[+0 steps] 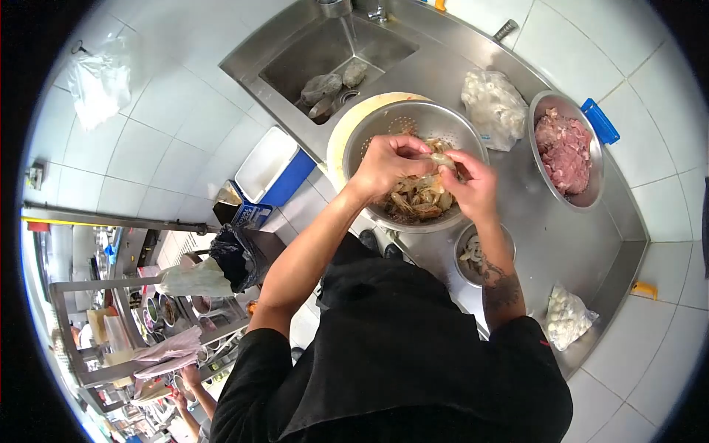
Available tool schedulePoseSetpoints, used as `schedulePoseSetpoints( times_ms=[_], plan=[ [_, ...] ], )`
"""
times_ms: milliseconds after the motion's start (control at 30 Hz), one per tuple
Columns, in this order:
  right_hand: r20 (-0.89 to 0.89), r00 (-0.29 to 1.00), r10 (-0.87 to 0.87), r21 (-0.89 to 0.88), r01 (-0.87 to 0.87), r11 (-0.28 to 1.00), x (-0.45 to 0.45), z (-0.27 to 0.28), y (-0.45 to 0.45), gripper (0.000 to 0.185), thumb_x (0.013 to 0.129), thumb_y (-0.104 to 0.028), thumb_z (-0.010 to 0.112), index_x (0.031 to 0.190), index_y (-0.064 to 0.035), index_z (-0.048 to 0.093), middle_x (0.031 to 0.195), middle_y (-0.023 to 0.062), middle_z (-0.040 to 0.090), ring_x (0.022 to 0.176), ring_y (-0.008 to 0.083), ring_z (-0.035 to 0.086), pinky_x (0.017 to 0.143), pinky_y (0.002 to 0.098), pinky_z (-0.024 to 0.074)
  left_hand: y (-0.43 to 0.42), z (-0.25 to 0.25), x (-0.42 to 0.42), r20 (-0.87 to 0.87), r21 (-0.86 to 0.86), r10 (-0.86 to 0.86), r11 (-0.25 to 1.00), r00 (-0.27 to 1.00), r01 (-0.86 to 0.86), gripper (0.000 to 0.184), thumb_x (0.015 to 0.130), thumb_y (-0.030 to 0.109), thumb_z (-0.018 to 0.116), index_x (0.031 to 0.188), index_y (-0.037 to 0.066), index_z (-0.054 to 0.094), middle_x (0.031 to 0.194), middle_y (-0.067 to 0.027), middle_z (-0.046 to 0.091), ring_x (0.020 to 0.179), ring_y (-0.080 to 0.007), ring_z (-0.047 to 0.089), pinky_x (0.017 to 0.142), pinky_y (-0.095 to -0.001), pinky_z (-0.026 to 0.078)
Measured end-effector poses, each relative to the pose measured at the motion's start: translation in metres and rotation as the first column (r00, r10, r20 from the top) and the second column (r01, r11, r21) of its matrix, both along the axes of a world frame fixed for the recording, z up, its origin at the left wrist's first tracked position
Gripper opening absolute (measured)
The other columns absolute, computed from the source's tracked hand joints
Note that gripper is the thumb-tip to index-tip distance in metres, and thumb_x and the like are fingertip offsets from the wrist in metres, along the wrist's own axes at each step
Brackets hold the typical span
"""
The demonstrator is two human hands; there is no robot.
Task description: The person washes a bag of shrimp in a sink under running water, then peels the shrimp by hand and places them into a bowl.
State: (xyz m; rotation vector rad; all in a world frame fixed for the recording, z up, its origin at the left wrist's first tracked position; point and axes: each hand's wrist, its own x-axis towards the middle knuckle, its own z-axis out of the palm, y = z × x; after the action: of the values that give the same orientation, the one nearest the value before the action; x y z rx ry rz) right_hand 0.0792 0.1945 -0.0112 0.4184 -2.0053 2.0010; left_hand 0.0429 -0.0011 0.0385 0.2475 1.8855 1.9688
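Observation:
A greyish raw shrimp (442, 159) is pinched between my two hands above a metal colander (461, 133). My left hand (393, 166) grips one end with closed fingertips. The thumb and fingers of my right hand (471, 183) close on the other end. Beneath them, the colander holds a heap of brownish shrimp and shells (419, 203); my hands hide part of it. A round yellowish board (334, 148) lies under the colander. Partly behind my right forearm, a smaller metal bowl (459, 275) contains pale grey peeled shrimp (470, 252).
Water runs into the sink (284, 70), where grey bags (321, 88) lie. On the steel counter (554, 244) are a bowl of raw meat (565, 159), a bag of pale pieces (496, 107) and another bag (567, 317). Another person's hands (185, 387) show lower left.

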Motion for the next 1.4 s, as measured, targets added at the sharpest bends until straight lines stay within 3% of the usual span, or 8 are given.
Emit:
schedulePoseSetpoints(
  times_ms=[167,267,433,633,833,1033,1333,1400],
  plan=[
    [0.312,0.897,0.313,-0.335,-0.205,0.92,-0.011,-0.005,0.025,0.024,0.092,-0.006,0.063,0.113,0.0047,0.066,0.096,0.0056,0.069,0.085,0.0107,0.064,0.078,0.0266,0.0532,-0.006,0.005,-0.001,-0.096,-0.065,-0.047,0.997,0.994,0.041,0.023,0.081,-0.004,0.077,0.102,-0.001,0.068,0.098,-0.0054,0.07,0.088,-0.0116,0.066,0.081,-0.0257,0.055],
    [0.288,0.952,0.099,0.031,-0.113,0.993,-0.013,0.007,0.023,0.025,0.092,-0.006,0.062,0.115,0.0034,0.066,0.1,0.0063,0.07,0.089,0.0114,0.064,0.081,0.0271,0.0522,-0.012,-0.002,-0.003,-0.094,0.014,-0.028,0.999,0.995,0.03,0.023,0.081,-0.004,0.077,0.102,0.0,0.067,0.1,-0.0049,0.069,0.089,-0.0112,0.066,0.082,-0.0253,0.055],
    [0.272,0.947,0.172,0.02,-0.185,0.983,-0.007,0.031,0.004,0.027,0.093,-0.01,0.069,0.117,0.0024,0.066,0.1,0.0045,0.069,0.085,0.008,0.062,0.073,0.0229,0.0501,-0.005,-0.006,-0.003,-0.179,0.058,0.001,0.998,0.984,0.01,0.02,0.08,0.002,0.079,0.097,0.0,0.07,0.09,-0.0018,0.07,0.081,-0.0075,0.063,0.073,-0.0232,0.053],
    [-0.003,0.997,-0.082,0.26,0.08,0.962,-0.01,0.023,-0.012,0.022,0.088,-0.005,0.072,0.108,0.004,0.068,0.09,0.0032,0.068,0.071,0.0061,0.059,0.063,0.0221,0.0488,0.005,-0.005,0.0,-0.318,-0.237,0.163,0.94,0.934,-0.244,0.023,0.075,0.01,0.081,0.092,-0.002,0.071,0.077,-0.0031,0.07,0.069,-0.0054,0.059,0.065,-0.0237,0.051],
    [0.337,0.941,0.017,-0.225,0.063,0.972,-0.017,0.012,-0.013,0.022,0.089,-0.003,0.071,0.109,0.006,0.069,0.089,0.0033,0.068,0.071,0.0054,0.058,0.061,0.0212,0.0476,0.016,-0.004,0.003,-0.359,-0.091,0.228,0.957,0.905,-0.277,0.022,0.074,0.008,0.081,0.088,-0.003,0.069,0.079,-0.0045,0.071,0.071,-0.0058,0.06,0.066,-0.0245,0.052],
    [0.351,0.926,0.142,-0.515,0.064,0.855,-0.014,0.016,-0.019,0.025,0.089,-0.001,0.07,0.111,0.0086,0.067,0.092,0.0047,0.068,0.074,0.0069,0.06,0.064,0.0206,0.0483,0.013,0.001,0.004,-0.207,-0.009,0.158,0.987,0.965,-0.163,0.02,0.08,-0.003,0.076,0.097,-0.003,0.064,0.095,-0.0085,0.071,0.086,-0.0103,0.065,0.079,-0.0257,0.055],
    [-0.101,0.937,-0.334,-0.138,0.32,0.938,-0.004,0.023,-0.011,0.027,0.084,0.003,0.072,0.111,0.005,0.068,0.089,0.0033,0.067,0.072,0.0054,0.057,0.061,0.0209,0.0474,0.005,-0.011,-0.008,-0.009,0.083,0.314,0.946,0.95,-0.312,0.013,0.084,-0.005,0.07,0.093,-0.004,0.061,0.088,-0.0123,0.07,0.075,-0.0144,0.067,0.071,-0.0267,0.056],
    [0.004,0.934,-0.358,-0.13,0.355,0.926,-0.013,0.026,0.013,0.026,0.085,0.0,0.073,0.11,0.0058,0.068,0.083,0.0003,0.066,0.066,0.0035,0.054,0.058,0.0192,0.0438,-0.014,-0.024,-0.017,-0.151,-0.11,0.266,0.953,0.952,-0.283,0.012,0.083,-0.002,0.07,0.092,-0.004,0.063,0.086,-0.0132,0.071,0.072,-0.0166,0.068,0.069,-0.029,0.056]
  ],
)
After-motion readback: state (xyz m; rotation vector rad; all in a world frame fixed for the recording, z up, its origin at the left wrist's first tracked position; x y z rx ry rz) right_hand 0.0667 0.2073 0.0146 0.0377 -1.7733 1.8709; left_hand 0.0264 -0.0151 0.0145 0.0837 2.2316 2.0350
